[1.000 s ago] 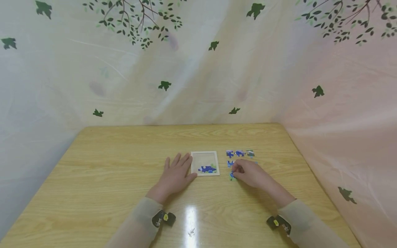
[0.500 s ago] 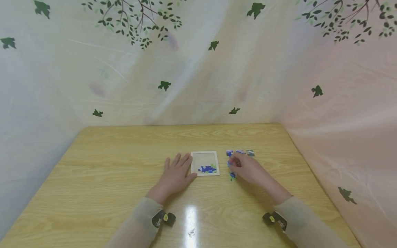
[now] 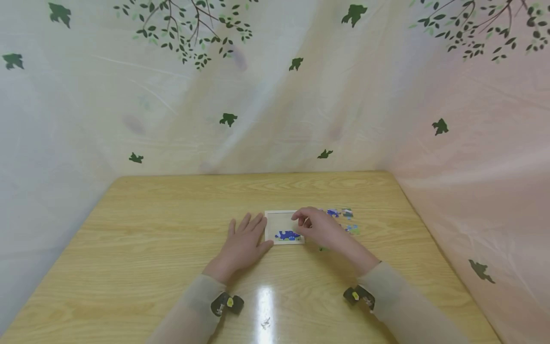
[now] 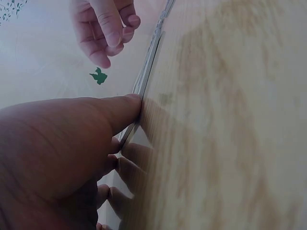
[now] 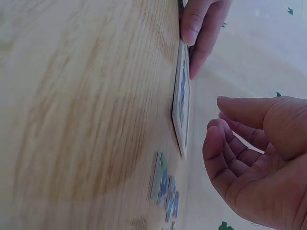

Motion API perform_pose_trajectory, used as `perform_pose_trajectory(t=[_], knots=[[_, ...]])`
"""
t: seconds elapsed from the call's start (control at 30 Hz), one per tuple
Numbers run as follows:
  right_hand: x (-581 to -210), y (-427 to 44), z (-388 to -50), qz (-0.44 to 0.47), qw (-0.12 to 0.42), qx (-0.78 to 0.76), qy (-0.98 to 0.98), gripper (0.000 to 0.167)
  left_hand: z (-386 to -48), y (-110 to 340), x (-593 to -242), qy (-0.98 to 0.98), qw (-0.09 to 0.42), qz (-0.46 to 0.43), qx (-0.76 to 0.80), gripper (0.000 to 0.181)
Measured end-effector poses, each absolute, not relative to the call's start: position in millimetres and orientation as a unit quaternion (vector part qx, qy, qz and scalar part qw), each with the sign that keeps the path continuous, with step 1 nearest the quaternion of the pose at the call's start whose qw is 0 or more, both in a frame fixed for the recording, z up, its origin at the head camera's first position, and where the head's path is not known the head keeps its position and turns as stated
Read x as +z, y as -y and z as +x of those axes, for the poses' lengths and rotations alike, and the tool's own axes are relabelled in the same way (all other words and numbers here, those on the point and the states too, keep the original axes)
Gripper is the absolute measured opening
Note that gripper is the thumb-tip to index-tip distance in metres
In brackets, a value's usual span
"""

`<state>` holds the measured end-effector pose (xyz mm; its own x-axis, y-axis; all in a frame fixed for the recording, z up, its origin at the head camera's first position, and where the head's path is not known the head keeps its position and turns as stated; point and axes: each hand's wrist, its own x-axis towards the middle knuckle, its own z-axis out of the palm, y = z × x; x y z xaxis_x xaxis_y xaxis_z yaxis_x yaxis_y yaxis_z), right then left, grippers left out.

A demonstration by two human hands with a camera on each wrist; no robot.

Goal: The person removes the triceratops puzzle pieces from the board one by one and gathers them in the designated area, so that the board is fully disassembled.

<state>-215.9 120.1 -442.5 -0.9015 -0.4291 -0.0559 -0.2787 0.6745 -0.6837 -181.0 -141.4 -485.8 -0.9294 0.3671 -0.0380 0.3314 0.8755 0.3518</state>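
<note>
A square puzzle frame point(image 3: 280, 241) with a pale rim lies on the table. Joined blue and green puzzle pieces point(image 3: 287, 235) fill its lower right part. My left hand point(image 3: 241, 246) rests flat beside it, fingers spread, with the thumb and fingertips touching its left edge. Above the frame's right side hovers my right hand point(image 3: 320, 230), its fingers loosely bent. In the right wrist view, the right hand's thumb point(image 5: 244, 111) is apart from the fingertips and no piece shows between them. Loose puzzle pieces point(image 3: 333, 213) lie right of the frame, some hidden by the right hand.
The wooden table point(image 3: 172, 205) meets a pale fabric backdrop point(image 3: 180, 95) with printed leaves at its far edge. Pinkish fabric point(image 3: 485, 191) hangs along the right side. In the right wrist view, several loose pieces point(image 5: 159, 179) lie near the frame's corner.
My right hand has moved left from the loose pieces to above the frame, uncovering a piece on the right. The left hand and the frame have stayed in place.
</note>
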Motion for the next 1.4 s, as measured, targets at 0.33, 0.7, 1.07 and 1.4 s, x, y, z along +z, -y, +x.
perform_pose_trajectory(t=[0.33,0.7,1.07,1.4], knots=[[-452.3,-99.9,-224.6,-0.202,0.127,-0.335,-0.911,0.03,-180.4,141.1,-486.2,-0.967,0.049,0.181,0.174,0.077],[-458.1,-96.3,-225.7,-0.225,0.118,-0.296,-0.921,0.031,-180.8,141.2,-489.7,-0.965,0.044,0.186,0.178,0.076],[-456.0,-97.9,-227.5,-0.218,0.134,-0.291,-0.922,0.026,-181.1,140.4,-488.7,-0.966,0.042,0.184,0.179,0.076],[-454.9,-97.2,-229.1,-0.211,0.143,-0.292,-0.922,0.023,-182.4,139.9,-488.4,-0.967,0.04,0.18,0.176,0.075]])
